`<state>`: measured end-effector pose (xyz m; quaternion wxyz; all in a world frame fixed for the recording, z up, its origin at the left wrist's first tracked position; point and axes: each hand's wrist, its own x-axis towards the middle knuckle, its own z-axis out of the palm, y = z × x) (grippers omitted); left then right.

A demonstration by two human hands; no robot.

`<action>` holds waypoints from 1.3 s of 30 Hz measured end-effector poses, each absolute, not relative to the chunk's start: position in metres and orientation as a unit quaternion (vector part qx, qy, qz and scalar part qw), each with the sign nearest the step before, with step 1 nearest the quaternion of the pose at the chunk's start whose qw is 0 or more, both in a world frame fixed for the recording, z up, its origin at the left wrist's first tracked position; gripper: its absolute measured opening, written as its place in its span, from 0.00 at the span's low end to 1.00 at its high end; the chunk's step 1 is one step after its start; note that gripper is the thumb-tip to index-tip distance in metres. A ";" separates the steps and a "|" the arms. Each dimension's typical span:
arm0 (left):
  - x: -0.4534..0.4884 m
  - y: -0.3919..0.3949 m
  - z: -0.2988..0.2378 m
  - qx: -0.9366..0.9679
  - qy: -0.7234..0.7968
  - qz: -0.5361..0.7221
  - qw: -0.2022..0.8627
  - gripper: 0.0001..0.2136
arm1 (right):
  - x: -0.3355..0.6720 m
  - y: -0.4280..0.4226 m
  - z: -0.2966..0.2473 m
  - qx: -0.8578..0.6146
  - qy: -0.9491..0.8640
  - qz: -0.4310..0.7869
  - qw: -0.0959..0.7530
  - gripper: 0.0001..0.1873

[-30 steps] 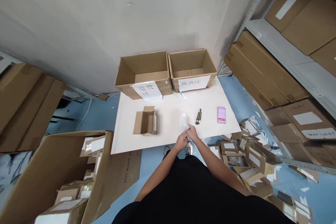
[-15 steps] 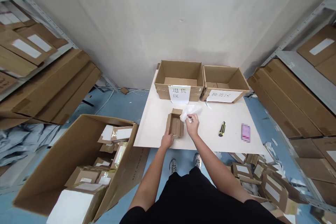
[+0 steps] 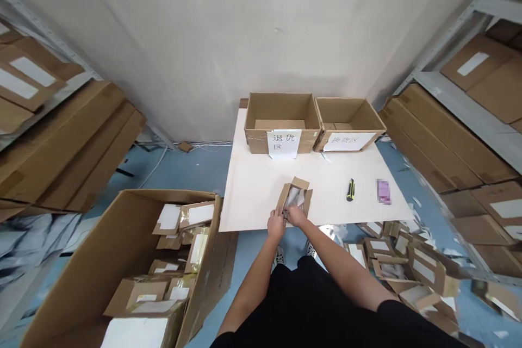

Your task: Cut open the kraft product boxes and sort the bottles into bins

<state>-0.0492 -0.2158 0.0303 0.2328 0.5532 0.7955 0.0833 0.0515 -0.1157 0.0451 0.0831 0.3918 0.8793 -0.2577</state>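
A small open cardboard box (image 3: pixel 305 205) sits turned at an angle near the table's front edge, its flaps raised. Crumpled white plastic wrap (image 3: pixel 297 196) lies inside it. My left hand (image 3: pixel 276 224) grips the near left side of the box with fingers closed. Reaching in over the near edge, my right hand (image 3: pixel 295 215) is closed against the wrap, its fingertips partly hidden. To the right lie a black and yellow utility knife (image 3: pixel 350 190) and a blurred pinkish-purple item (image 3: pixel 383 192).
Two open cartons with paper signs, a left carton (image 3: pixel 255 142) and a right carton (image 3: pixel 377 122), stand along the table's (image 3: pixel 240 196) back. A large carton (image 3: pixel 81 261) of parcels stands at left. Opened boxes (image 3: pixel 424 266) litter the floor at right. Shelves (image 3: pixel 468 106) flank both sides.
The white wrap has gone from beside the box into it, along with my right hand. The box has turned and shifted right with my left hand. The view has moved slightly.
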 end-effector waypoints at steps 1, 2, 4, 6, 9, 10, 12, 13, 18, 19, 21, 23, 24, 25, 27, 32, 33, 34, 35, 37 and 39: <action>-0.050 -0.214 0.030 0.556 0.794 0.087 0.231 0.12 | 0.059 -0.118 0.047 0.407 0.879 -0.245 0.050 0.15; -0.050 -0.211 0.029 0.558 0.792 0.095 0.229 0.11 | 0.066 -0.121 0.048 0.416 0.880 -0.230 0.025 0.18; -0.049 -0.207 0.026 0.560 0.787 0.122 0.226 0.10 | 0.083 -0.127 0.050 0.431 0.880 -0.198 -0.033 0.20; -0.044 -0.202 0.023 0.566 0.777 0.158 0.227 0.09 | 0.100 -0.135 0.052 0.452 0.871 -0.173 -0.082 0.21; -0.032 -0.196 0.025 0.572 0.761 0.210 0.222 0.09 | 0.126 -0.149 0.057 0.506 0.843 -0.150 -0.105 0.24; -0.027 -0.194 0.027 0.573 0.758 0.226 0.216 0.09 | 0.134 -0.152 0.060 0.527 0.830 -0.147 -0.106 0.25; -0.015 -0.188 0.037 0.578 0.749 0.255 0.199 0.10 | 0.152 -0.154 0.066 0.564 0.805 -0.143 -0.120 0.25; -0.008 -0.184 0.044 0.585 0.742 0.267 0.191 0.11 | 0.162 -0.153 0.071 0.578 0.792 -0.141 -0.137 0.23; 0.039 -0.155 0.088 0.642 0.677 0.326 0.154 0.11 | 0.219 -0.128 0.104 0.599 0.744 -0.121 -0.271 0.10; 0.051 -0.146 0.098 0.652 0.663 0.339 0.140 0.11 | 0.233 -0.121 0.113 0.598 0.737 -0.114 -0.294 0.10; 0.077 -0.126 0.115 0.678 0.632 0.361 0.109 0.11 | 0.264 -0.109 0.129 0.600 0.720 -0.099 -0.334 0.10; 0.109 -0.104 0.130 0.708 0.591 0.375 0.091 0.11 | 0.300 -0.099 0.144 0.614 0.696 -0.078 -0.363 0.09; 0.127 -0.093 0.136 0.723 0.571 0.379 0.088 0.12 | 0.319 -0.096 0.150 0.625 0.682 -0.066 -0.373 0.09; 0.148 -0.083 0.141 0.736 0.552 0.382 0.088 0.12 | 0.340 -0.093 0.155 0.639 0.667 -0.055 -0.381 0.09; 0.193 -0.063 0.147 0.760 0.517 0.382 0.099 0.12 | 0.384 -0.090 0.160 0.669 0.633 -0.036 -0.387 0.09; 0.323 -0.033 0.143 0.804 0.454 0.353 0.149 0.12 | 0.502 -0.097 0.149 0.740 0.553 -0.008 -0.382 0.09; 0.350 -0.029 0.142 0.815 0.439 0.343 0.159 0.12 | 0.526 -0.102 0.146 0.754 0.536 -0.001 -0.380 0.09; 0.377 -0.027 0.140 0.827 0.422 0.331 0.169 0.12 | 0.549 -0.107 0.143 0.767 0.519 0.007 -0.376 0.09; 0.404 -0.025 0.140 0.839 0.404 0.319 0.180 0.12 | 0.572 -0.113 0.140 0.781 0.502 0.017 -0.372 0.09; 0.458 -0.023 0.140 0.858 0.372 0.293 0.200 0.12 | 0.617 -0.128 0.137 0.806 0.467 0.040 -0.362 0.09; 0.513 -0.025 0.143 0.878 0.337 0.260 0.219 0.12 | 0.659 -0.145 0.136 0.830 0.429 0.067 -0.349 0.10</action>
